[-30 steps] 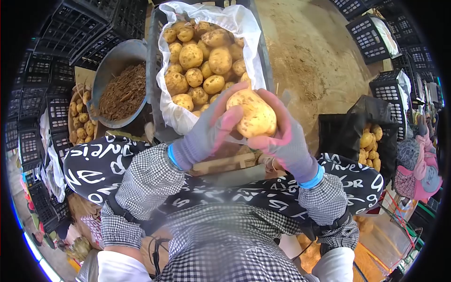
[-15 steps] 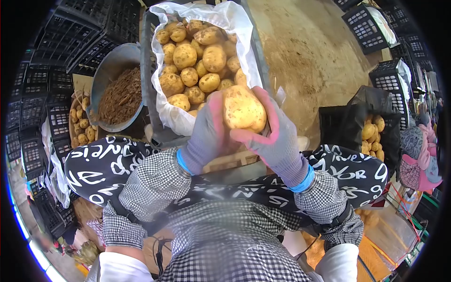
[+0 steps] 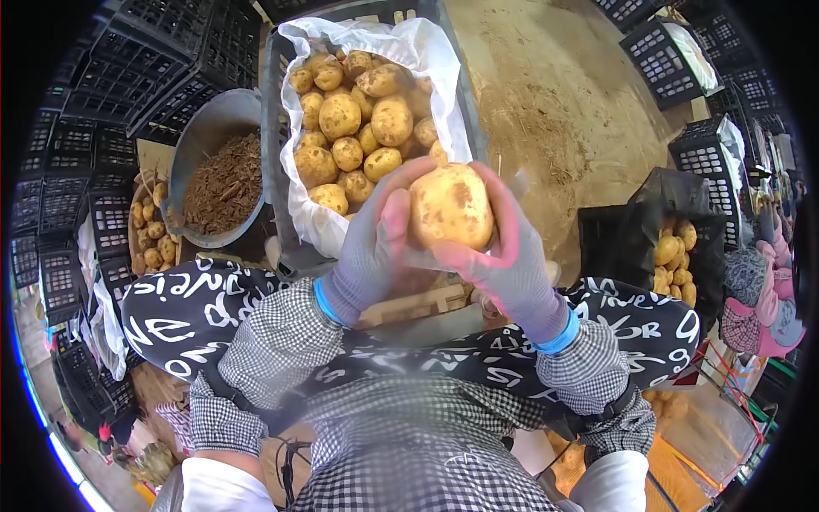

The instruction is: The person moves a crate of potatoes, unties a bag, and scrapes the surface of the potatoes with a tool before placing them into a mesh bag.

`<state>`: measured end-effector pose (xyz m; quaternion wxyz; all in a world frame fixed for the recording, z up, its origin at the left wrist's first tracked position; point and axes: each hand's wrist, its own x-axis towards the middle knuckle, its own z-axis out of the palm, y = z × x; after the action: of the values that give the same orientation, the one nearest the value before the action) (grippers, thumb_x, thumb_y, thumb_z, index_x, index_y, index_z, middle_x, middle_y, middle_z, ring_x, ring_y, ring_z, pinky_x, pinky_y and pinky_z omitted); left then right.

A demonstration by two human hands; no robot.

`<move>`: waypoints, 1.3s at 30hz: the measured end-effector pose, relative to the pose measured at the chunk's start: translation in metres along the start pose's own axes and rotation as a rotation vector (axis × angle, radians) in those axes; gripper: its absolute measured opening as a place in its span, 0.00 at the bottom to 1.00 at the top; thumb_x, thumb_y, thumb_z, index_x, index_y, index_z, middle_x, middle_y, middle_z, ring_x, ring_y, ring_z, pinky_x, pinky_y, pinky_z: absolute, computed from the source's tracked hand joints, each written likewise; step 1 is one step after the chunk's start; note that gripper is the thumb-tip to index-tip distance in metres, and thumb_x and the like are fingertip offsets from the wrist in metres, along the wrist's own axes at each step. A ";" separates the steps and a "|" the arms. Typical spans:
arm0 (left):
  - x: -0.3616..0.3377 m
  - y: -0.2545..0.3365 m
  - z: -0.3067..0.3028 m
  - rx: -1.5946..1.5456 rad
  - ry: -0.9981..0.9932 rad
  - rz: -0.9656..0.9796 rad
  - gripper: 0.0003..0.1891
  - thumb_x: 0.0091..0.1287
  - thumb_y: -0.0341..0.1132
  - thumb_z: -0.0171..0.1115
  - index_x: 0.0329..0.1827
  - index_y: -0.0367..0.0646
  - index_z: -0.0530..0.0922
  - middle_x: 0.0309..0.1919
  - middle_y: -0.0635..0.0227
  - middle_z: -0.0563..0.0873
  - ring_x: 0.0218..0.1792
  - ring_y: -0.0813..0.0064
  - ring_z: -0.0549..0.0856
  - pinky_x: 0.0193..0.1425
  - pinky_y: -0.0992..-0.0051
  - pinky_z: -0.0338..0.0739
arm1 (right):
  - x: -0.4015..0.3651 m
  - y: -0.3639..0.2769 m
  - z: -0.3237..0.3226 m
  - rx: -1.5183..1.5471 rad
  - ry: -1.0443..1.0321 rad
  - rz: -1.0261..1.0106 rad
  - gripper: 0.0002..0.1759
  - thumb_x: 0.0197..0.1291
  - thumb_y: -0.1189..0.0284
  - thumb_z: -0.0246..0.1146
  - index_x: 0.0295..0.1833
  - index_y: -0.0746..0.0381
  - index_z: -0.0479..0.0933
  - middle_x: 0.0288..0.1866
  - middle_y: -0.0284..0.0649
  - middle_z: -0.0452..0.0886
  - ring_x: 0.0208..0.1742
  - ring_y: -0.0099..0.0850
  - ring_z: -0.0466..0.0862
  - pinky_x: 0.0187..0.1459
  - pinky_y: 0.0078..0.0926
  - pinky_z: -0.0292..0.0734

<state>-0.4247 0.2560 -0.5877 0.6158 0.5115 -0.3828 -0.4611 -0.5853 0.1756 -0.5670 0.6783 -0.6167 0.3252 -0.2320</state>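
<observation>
A large pale-yellow potato with brown patches is held up between my two gloved hands, above my lap. My left hand, in a grey and pink glove, presses against its left side. My right hand, gloved alike, wraps round its right side and underside, thumb across the lower front. Just beyond stands a dark crate lined with a white sheet. Several potatoes with soil on their skins fill it.
Left of the crate is a grey tub holding brown soil-like debris. A basket of potatoes sits further left. Stacked black crates line the left. At right, a black-lined crate holds more potatoes; another person is beyond.
The potato has turned in my hands and shifted slightly right and down, showing a browner side. My left fingers have changed their place on it. The view has shifted slightly.
</observation>
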 end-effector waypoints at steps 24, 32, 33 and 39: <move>0.007 0.013 -0.009 0.588 -0.107 0.252 0.45 0.54 0.30 0.74 0.75 0.39 0.58 0.67 0.53 0.71 0.69 0.58 0.71 0.73 0.65 0.65 | 0.005 -0.011 -0.017 0.715 -0.130 0.340 0.45 0.55 0.80 0.69 0.77 0.66 0.54 0.69 0.41 0.70 0.68 0.32 0.74 0.66 0.32 0.71; 0.003 -0.003 -0.011 0.098 -0.151 -0.042 0.43 0.59 0.34 0.72 0.75 0.36 0.59 0.68 0.57 0.68 0.70 0.66 0.69 0.72 0.70 0.65 | 0.004 0.006 -0.012 0.327 0.013 0.097 0.44 0.53 0.80 0.72 0.74 0.68 0.59 0.67 0.40 0.69 0.65 0.29 0.74 0.63 0.27 0.73; 0.002 -0.004 -0.012 -0.025 -0.167 -0.081 0.41 0.61 0.34 0.72 0.75 0.35 0.60 0.68 0.58 0.68 0.69 0.68 0.69 0.72 0.71 0.65 | 0.004 0.008 -0.011 0.277 0.028 0.081 0.45 0.52 0.80 0.73 0.74 0.68 0.59 0.67 0.40 0.69 0.65 0.29 0.74 0.63 0.27 0.73; -0.001 -0.009 -0.017 -0.100 -0.108 -0.272 0.33 0.72 0.49 0.60 0.71 0.32 0.66 0.65 0.61 0.75 0.66 0.72 0.73 0.70 0.73 0.67 | 0.000 0.028 -0.012 -0.002 -0.005 0.024 0.45 0.48 0.79 0.75 0.72 0.66 0.63 0.64 0.40 0.73 0.62 0.27 0.75 0.60 0.25 0.74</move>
<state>-0.4103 0.2613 -0.6001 0.5510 0.5018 -0.3192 -0.5854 -0.5962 0.1711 -0.5951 0.6813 -0.6139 0.3312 -0.2220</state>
